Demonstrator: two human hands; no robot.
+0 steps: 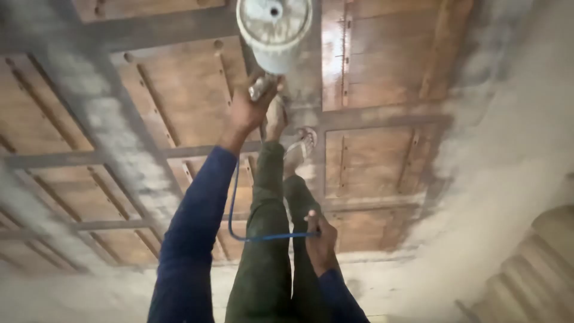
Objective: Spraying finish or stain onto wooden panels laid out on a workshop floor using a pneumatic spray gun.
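My left hand [250, 110] is stretched forward and gripped on the handle of a spray gun, whose white cup [274, 27] points down at a large brown wooden door [371, 161] lying flat on the floor. My right hand [320, 236] is low by my thigh, closed on a thin blue hose [234, 203] that loops up toward the gun. Both arms are in blue sleeves. My legs in dark green trousers [266, 239] run between the arms, and my sandalled feet [299, 143] stand on the door's middle rail.
The door has glossy brown panels and grey, hazy-coated rails. Pale dusty concrete floor [508, 149] lies to the right of it. Rounded concrete steps [538, 269] sit at the lower right corner.
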